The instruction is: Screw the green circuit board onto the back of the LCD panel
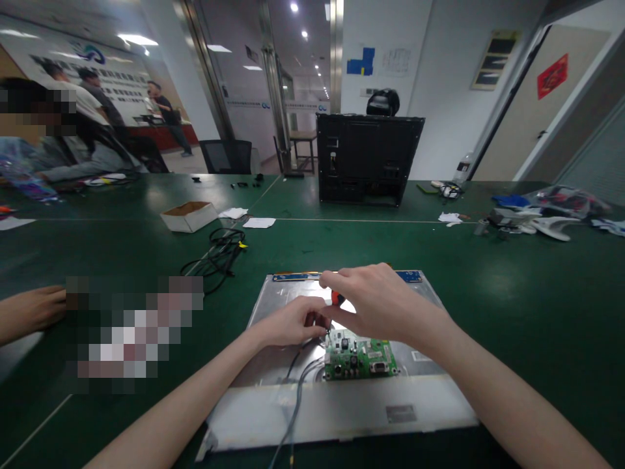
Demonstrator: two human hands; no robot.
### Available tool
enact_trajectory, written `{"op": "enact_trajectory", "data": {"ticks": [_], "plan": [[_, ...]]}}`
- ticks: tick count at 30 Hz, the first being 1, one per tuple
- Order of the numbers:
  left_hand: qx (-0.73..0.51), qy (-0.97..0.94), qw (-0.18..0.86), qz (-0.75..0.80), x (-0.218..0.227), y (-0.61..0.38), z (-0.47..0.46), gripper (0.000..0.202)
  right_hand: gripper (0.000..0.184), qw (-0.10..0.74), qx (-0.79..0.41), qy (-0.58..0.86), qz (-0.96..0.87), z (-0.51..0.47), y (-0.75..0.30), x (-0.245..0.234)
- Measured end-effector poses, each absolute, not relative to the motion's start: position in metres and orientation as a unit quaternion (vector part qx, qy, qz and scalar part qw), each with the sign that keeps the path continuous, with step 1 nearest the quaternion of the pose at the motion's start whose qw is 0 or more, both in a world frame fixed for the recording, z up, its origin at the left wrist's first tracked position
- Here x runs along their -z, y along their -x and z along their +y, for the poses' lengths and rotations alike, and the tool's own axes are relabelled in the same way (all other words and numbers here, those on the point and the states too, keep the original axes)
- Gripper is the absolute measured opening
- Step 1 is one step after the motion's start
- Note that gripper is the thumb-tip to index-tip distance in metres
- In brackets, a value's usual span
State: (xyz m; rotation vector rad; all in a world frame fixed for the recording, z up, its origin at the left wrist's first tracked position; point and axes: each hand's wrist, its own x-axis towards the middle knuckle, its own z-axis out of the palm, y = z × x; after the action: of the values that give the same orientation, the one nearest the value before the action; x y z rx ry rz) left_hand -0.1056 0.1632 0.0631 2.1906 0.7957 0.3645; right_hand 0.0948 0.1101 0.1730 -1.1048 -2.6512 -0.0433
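Note:
An LCD panel (263, 404) lies back side up on the green table in front of me. On it sits a green circuit board (361, 357) with chips and connectors, and grey and black cables (299, 394) run off its left side. My right hand (368, 299) is closed around a screwdriver (336, 298) with a red and black handle, held above the board's far left corner; most of the tool is hidden by the hand. Beside that corner my left hand (297, 320) has its fingertips pinched together. Whatever is between them is too small to make out.
Past the panel stands a black monitor housing (368, 159). To the left lie a coiled black cable (222, 251) and an open cardboard box (189, 216). Another person's hand (34, 312) rests at the left edge. Plastic bags and parts (537, 215) lie at the right.

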Motion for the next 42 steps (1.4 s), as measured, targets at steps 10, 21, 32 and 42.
{"op": "enact_trajectory", "data": {"ticks": [10, 21, 32, 42], "plan": [[-0.142, -0.852, 0.394, 0.315, -0.0608, 0.1047, 0.1636, 0.005, 0.019, 0.123, -0.004, 0.385, -0.914, 0.1091, -0.0928, -0.1733], [-0.150, -0.853, 0.385, 0.319, -0.0645, 0.1048, 0.1620, 0.007, 0.014, 0.124, 0.004, 0.384, -0.915, 0.1110, -0.0935, -0.1739], [-0.149, -0.859, 0.380, 0.310, -0.0640, 0.1053, 0.1624, 0.008, 0.016, 0.131, 0.033, 0.388, -0.912, 0.1129, -0.0933, -0.1714], [-0.146, -0.854, 0.390, 0.313, -0.0643, 0.1045, 0.1622, 0.007, 0.018, 0.138, 0.024, 0.386, -0.912, 0.1116, -0.0937, -0.1716]]}}
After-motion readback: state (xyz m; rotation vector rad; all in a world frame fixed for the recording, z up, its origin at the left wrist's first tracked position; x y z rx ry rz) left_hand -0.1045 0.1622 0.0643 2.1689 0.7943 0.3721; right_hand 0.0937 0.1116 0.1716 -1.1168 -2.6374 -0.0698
